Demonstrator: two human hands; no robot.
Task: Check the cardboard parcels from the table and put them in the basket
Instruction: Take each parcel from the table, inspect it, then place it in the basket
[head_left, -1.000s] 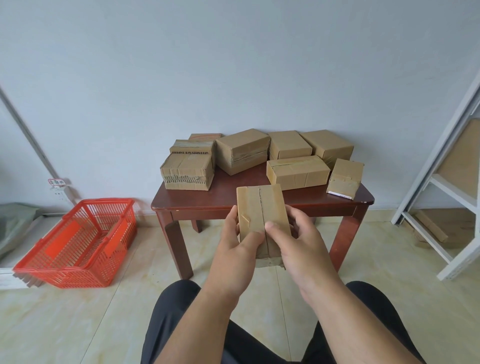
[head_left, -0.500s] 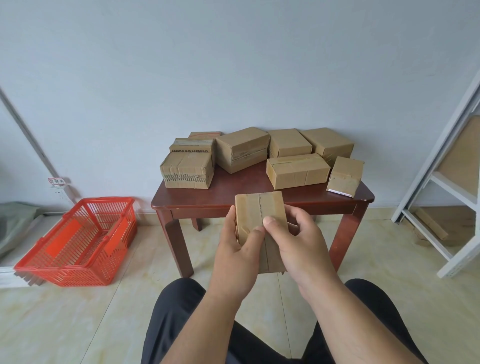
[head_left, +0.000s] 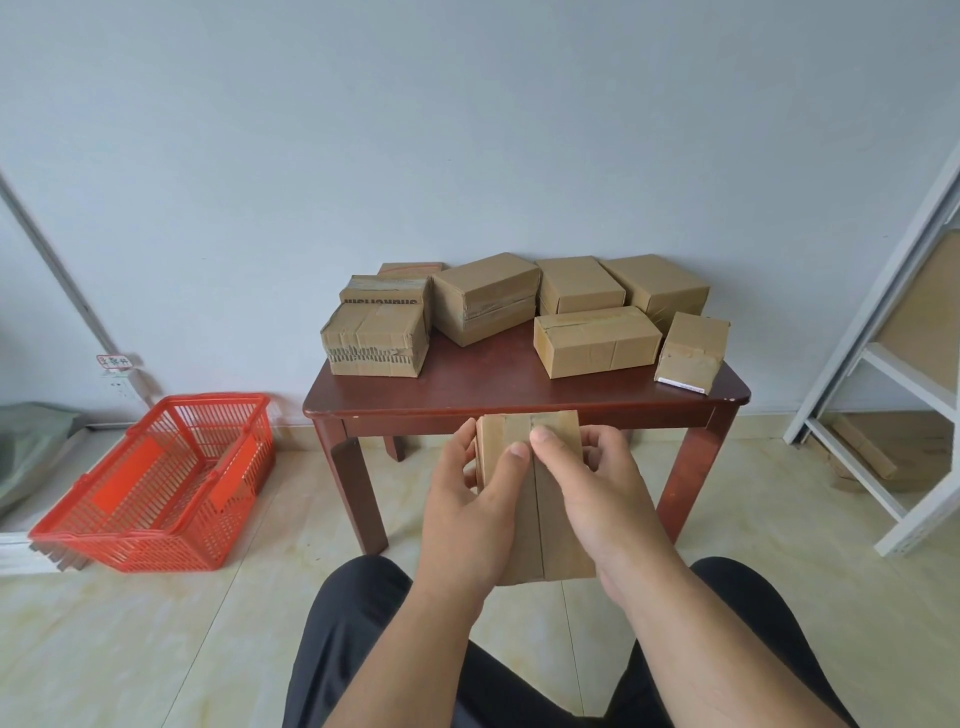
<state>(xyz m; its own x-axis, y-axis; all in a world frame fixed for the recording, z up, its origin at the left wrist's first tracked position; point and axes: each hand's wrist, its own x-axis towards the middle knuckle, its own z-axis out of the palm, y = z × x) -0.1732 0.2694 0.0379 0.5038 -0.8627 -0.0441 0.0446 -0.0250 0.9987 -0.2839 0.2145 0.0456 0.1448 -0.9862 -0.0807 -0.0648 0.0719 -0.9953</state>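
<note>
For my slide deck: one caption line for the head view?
Both hands, left and right, hold a cardboard parcel before the parcel-laden table, red basket on the floor.

Upside-down print on a parcel (head_left: 387, 300), perhaps unreadable.

arms (head_left: 691, 639): bare (no sleeves) | trousers (head_left: 358, 644): black

Open floor (head_left: 291, 519) lies between table leg (head_left: 358, 493) and basket (head_left: 156, 483).
</note>
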